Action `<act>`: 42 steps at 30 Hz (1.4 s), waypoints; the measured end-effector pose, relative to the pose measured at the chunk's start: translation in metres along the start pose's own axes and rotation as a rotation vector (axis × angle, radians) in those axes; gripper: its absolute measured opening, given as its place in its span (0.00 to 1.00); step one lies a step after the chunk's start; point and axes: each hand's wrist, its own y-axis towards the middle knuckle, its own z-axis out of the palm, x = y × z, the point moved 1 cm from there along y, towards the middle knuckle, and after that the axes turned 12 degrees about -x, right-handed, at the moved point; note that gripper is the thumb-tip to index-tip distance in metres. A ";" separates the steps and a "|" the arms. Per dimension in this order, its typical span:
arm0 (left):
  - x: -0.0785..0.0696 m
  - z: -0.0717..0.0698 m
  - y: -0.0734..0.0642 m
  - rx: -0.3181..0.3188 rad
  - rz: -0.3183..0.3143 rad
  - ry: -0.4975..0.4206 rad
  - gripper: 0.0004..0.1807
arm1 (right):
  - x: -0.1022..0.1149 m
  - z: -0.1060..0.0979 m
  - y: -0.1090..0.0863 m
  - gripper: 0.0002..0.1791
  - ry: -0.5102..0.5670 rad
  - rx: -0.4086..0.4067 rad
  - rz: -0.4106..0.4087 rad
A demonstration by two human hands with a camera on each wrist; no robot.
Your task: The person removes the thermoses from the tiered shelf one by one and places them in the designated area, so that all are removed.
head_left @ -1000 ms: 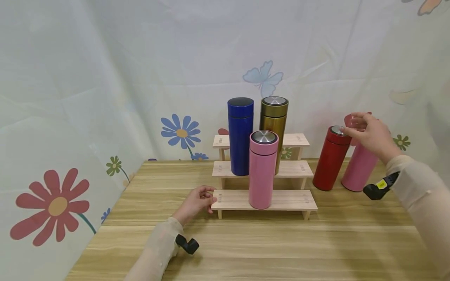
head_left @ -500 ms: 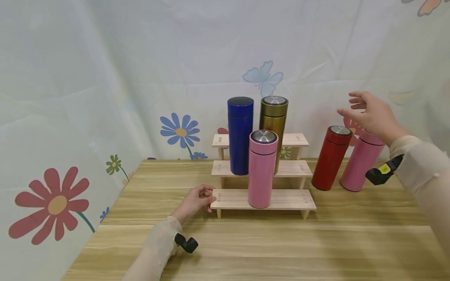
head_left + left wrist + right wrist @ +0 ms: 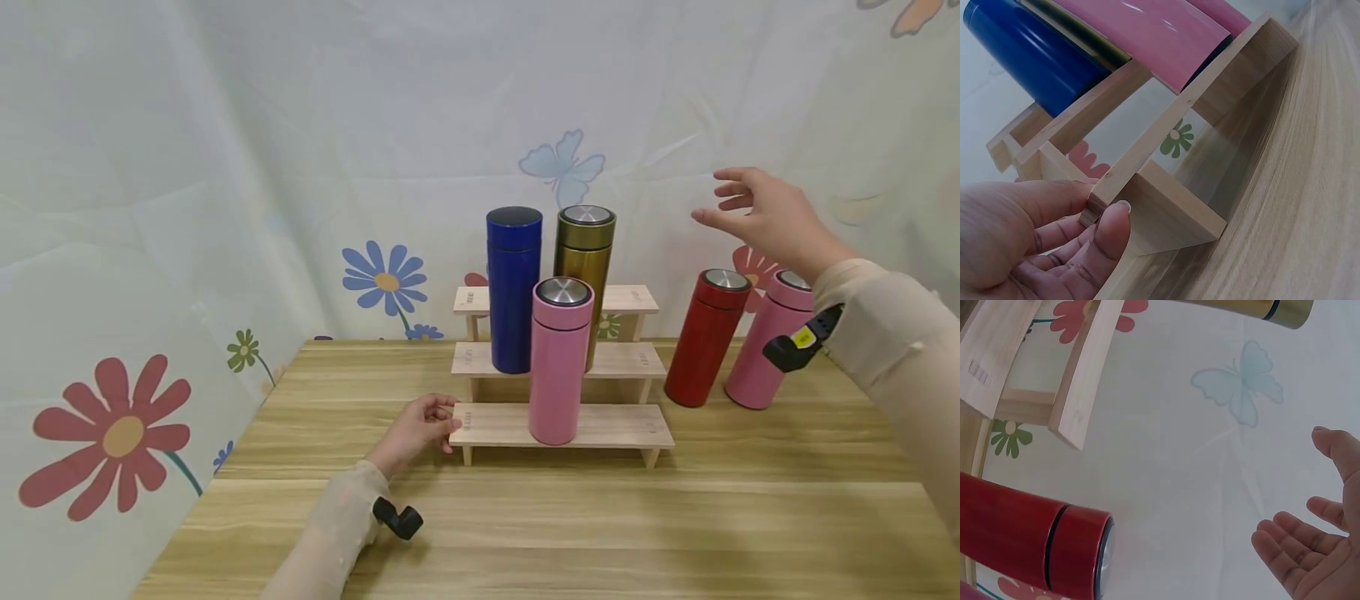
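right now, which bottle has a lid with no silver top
The blue bottle, on the middle step: its lid is dark on top, the only one of five without silver.

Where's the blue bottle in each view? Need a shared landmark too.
Head: blue bottle just right of centre, upright on the middle tier of the wooden stand.
Left wrist: blue bottle at upper left, slanted in the picture.
Right wrist: not in it.
Shared landmark: the wooden stand, in all three; at upper left in the right wrist view.

Table (image 3: 585, 533) under stand (image 3: 621, 427) and two flasks (image 3: 707, 342)
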 end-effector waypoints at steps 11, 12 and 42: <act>0.000 0.003 0.002 -0.003 -0.006 0.009 0.25 | 0.022 0.006 0.002 0.43 0.010 0.036 -0.053; 0.000 0.003 0.003 -0.005 -0.008 0.006 0.25 | 0.024 0.006 0.002 0.43 0.016 0.039 -0.060; 0.002 0.006 0.006 0.002 0.011 0.001 0.24 | 0.061 0.061 -0.003 0.41 0.184 0.134 -0.154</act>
